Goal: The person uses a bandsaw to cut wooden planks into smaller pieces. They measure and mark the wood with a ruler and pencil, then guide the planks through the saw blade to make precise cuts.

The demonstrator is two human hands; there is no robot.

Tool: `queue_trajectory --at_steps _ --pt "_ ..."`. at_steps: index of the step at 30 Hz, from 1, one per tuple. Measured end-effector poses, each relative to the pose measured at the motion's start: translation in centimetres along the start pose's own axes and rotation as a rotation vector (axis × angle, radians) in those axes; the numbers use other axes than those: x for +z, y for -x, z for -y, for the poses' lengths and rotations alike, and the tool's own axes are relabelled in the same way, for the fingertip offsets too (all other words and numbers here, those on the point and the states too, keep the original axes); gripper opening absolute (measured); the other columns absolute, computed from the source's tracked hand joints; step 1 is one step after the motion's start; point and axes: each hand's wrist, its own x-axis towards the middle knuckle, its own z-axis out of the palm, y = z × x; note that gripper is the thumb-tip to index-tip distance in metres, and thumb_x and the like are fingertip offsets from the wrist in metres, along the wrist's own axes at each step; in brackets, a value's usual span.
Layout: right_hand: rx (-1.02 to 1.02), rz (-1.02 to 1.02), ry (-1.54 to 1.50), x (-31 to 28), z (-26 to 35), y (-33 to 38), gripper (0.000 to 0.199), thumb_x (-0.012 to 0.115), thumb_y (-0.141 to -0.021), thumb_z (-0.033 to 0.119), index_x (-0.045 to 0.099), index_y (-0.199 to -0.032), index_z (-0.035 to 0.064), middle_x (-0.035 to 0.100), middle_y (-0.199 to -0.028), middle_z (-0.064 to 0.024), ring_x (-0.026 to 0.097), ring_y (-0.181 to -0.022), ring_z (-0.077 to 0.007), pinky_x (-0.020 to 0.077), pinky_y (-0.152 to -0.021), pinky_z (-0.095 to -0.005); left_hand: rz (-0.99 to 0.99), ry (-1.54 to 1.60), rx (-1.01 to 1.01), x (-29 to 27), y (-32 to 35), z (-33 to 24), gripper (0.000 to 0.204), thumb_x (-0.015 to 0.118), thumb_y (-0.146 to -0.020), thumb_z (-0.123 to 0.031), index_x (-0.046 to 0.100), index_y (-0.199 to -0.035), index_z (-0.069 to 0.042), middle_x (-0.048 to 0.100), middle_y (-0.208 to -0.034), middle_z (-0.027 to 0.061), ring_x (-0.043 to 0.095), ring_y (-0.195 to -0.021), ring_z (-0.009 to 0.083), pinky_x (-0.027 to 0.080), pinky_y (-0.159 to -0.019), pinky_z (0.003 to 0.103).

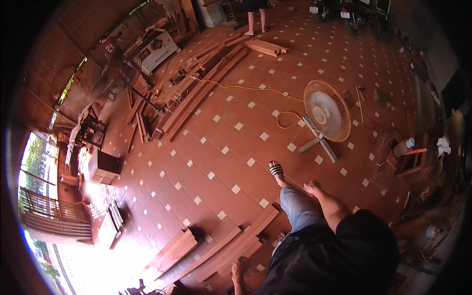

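My right hand point(312, 188) hangs in front of my body beside my jeans leg point(298, 206), with its fingers curled in and nothing seen in them. My left hand point(239, 268) is low, also loosely closed, over the end of the wooden boards point(231, 255) lying on the floor; no object shows in it. A striped sandal point(276, 169) is on my forward foot, and my other foot is partly hidden.
A standing fan point(327, 112) with a yellow cord is ahead on the right. Long timbers point(206, 93) and a white-fronted machine point(156, 51) lie farther left. Another person's legs point(256, 20) and parked motorbikes point(346, 14) are at the back. A wooden cabinet point(104, 167) stands left.
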Motion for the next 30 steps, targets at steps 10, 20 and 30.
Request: queue_trajectory --at_steps 10,20,30 --pt "-0.065 0.000 -0.146 -7.0 23.2 -18.5 0.049 0.059 -0.100 0.040 0.078 -0.079 -0.0006 0.071 -0.059 -0.0153 0.071 -0.051 -0.0295 0.0617 -0.057 -0.0459 -0.114 0.395 0.216 -21.5 -32.6 -25.7 0.042 0.075 -0.102 -0.042 0.083 -0.118 -0.003 0.084 -0.104 0.0184 0.083 -0.099 0.0297 0.064 -0.088 0.046" --pt "-0.270 0.037 -0.388 -21.7 51.4 -38.2 0.034 0.072 -0.105 0.041 0.073 -0.102 0.0075 0.073 -0.081 -0.0027 0.068 -0.064 -0.0118 0.0550 -0.052 -0.0295 0.366 0.378 -0.132 -31.8 -47.0 -39.9 0.058 0.066 -0.104 -0.045 0.070 -0.136 0.003 0.080 -0.117 0.0179 0.078 -0.098 0.0264 0.063 -0.083 0.043" --pt "-0.056 -0.122 -0.393 -32.7 60.0 -59.3 0.038 0.068 -0.103 0.037 0.073 -0.087 0.0028 0.070 -0.069 -0.0076 0.069 -0.056 -0.0197 0.0553 -0.050 -0.0352 0.364 0.415 -0.371 -47.2 -81.5 -62.4 0.046 0.064 -0.106 -0.056 0.072 -0.112 -0.011 0.078 -0.094 0.0063 0.075 -0.074 0.0231 0.058 -0.064 0.041"
